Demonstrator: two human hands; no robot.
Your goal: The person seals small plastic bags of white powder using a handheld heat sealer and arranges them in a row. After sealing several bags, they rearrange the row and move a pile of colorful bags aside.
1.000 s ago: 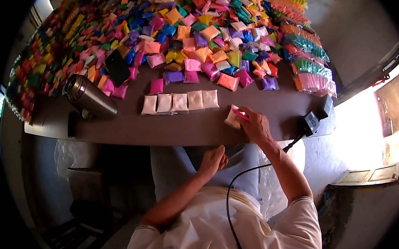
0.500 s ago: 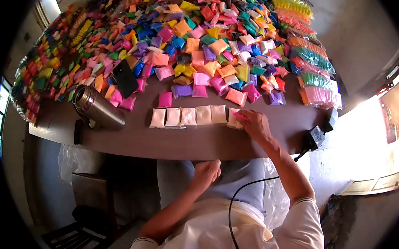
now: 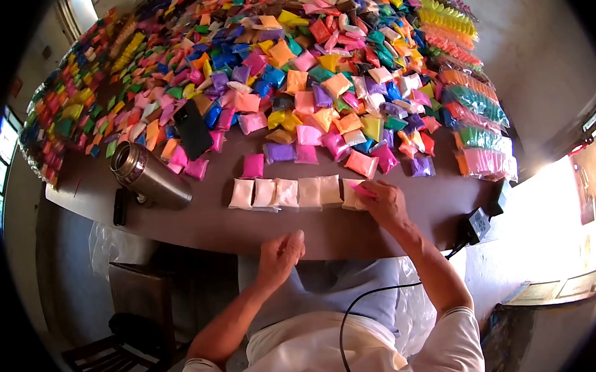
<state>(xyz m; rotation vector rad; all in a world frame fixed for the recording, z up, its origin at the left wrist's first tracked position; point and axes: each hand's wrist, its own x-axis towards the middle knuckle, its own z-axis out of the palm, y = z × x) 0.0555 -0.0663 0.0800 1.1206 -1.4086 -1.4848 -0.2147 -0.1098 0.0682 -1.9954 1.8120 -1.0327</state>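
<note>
Pale, cream-coloured small packets (image 3: 308, 193) lie side by side in a row near the front of the brown table (image 3: 180, 231). At the row's right end, my right hand (image 3: 386, 204) is closed on a small bright pink packet (image 3: 363, 191), mostly covered by the fingers. It is held over the last pale packet (image 3: 350, 198), and whether they touch cannot be told. My left hand (image 3: 281, 256) is curled into a loose fist at the table's front edge, with nothing visible in it. Just beyond the row lie a magenta packet (image 3: 253, 166) and an orange packet (image 3: 361, 163).
A large heap of colourful packets (image 3: 292, 60) covers the table's back. Bagged stacks (image 3: 478, 125) line the right side. A steel flask (image 3: 152, 176) and black phone (image 3: 193, 129) are at left. A small black box (image 3: 477, 225) with a cable is at the right edge.
My left hand has risen from my lap to the table's front edge, still curled. My right hand stays at the row's right end with the pink packet. The view has tilted slightly.
</note>
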